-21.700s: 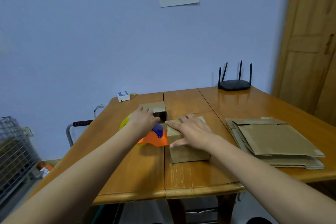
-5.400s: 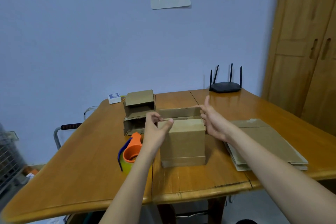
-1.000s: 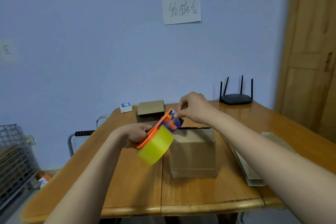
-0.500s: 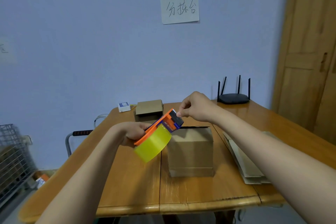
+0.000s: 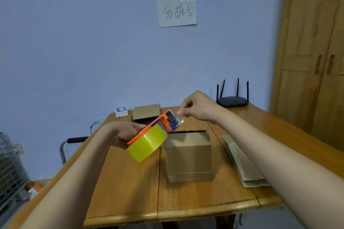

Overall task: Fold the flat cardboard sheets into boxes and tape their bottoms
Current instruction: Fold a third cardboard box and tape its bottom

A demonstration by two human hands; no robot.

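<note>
The left hand [image 5: 124, 131] grips the orange plastic tape dispenser [image 5: 155, 129] from its far side, fingers curled round the frame, and holds it tilted in the air with the yellow roll of tape [image 5: 147, 145] hanging toward the person and the blue-and-grey cutter end pointing up to the right. Just beyond that cutter end, the right hand [image 5: 198, 107] has its thumb and forefinger pinched together on the clear loose end of the tape [image 5: 180, 119], the other fingers curled in; the strip between fingertips and cutter is short and glossy.

Below the right hand's fingers and just right of the roll stands the folded brown cardboard box [image 5: 188, 156], upright on the wooden table [image 5: 122, 191], its top flaps showing a dark gap along the far edge; neither hand touches it. To the right of the box, under the right forearm, lies the stack of flat brown cardboard sheets [image 5: 242, 165]. Beyond the left hand's knuckles sits a second, smaller cardboard box [image 5: 147, 112], with a small white device [image 5: 121, 112] just left of it. Past the right hand, at the table's far edge, is a black router with three aerials [image 5: 232, 100]. On the blue wall above hangs a handwritten paper note [image 5: 176, 11]
</note>
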